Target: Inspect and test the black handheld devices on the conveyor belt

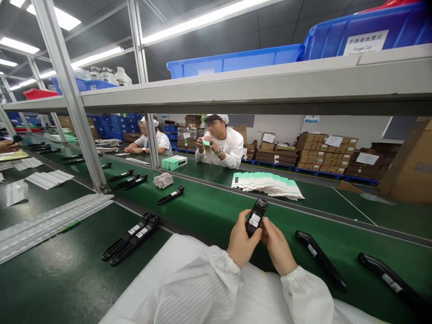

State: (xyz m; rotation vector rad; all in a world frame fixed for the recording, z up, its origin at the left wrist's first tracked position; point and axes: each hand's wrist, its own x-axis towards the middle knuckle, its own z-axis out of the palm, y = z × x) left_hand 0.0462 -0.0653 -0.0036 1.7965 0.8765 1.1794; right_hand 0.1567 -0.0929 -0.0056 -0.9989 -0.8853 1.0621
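Note:
My left hand (243, 240) is wrapped round a black handle-shaped device (255, 219) with white printed labels, held upright above the foam sheet, its rounded end on top. My right hand (277, 245) closes on the device's right side, fingertips at its edge; its lower part is hidden behind my hands. To the right, a similar black device (320, 258) lies on the green belt, with another black device (388, 276) farther right. Two labelled black devices (135, 238) lie side by side on the left bench.
A white foam sheet (182, 252) lies before me. Across the green belt (205, 207) are fanned green-and-white boxes (266, 184) and a co-worker (221, 146) holding a small box. Several devices and a cloth bundle (163, 180) lie left. An overhead shelf (236, 92) carries blue bins.

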